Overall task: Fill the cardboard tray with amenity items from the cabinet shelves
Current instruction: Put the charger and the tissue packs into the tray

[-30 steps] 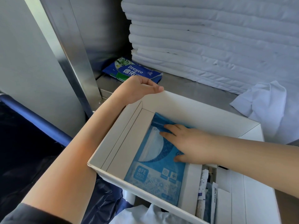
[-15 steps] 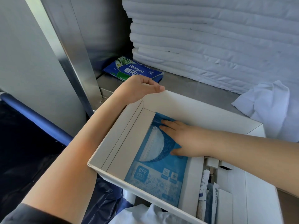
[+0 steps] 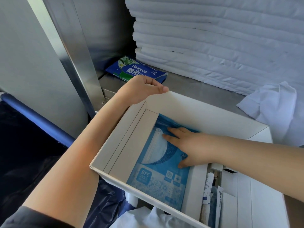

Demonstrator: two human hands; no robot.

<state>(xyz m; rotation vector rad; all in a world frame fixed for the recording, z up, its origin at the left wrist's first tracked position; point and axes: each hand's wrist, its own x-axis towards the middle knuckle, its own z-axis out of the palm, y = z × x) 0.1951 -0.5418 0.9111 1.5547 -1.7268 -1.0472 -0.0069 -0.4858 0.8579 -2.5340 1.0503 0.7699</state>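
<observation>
A white cardboard tray (image 3: pixel 205 109) sits on the steel shelf edge, divided into compartments. A blue face-mask packet (image 3: pixel 158 178) lies flat in its large left compartment. My right hand (image 3: pixel 189 148) presses on the packet with straight fingers, palm down. My left hand (image 3: pixel 144 89) grips the tray's far left corner, fingers curled over the rim. Narrow right compartments hold several small sachets (image 3: pixel 212 199). A blue Deeyeo wipes pack (image 3: pixel 134 71) lies on the shelf behind the tray.
A tall stack of folded white linen (image 3: pixel 213 40) fills the shelf back. A crumpled white cloth (image 3: pixel 271 104) lies at right. A steel cabinet post (image 3: pixel 74 51) stands left, above a dark blue bag with a rail (image 3: pixel 37 119).
My right hand slid slightly toward the packet's far left part, staying flat on it. My left hand kept its grip on the tray corner.
</observation>
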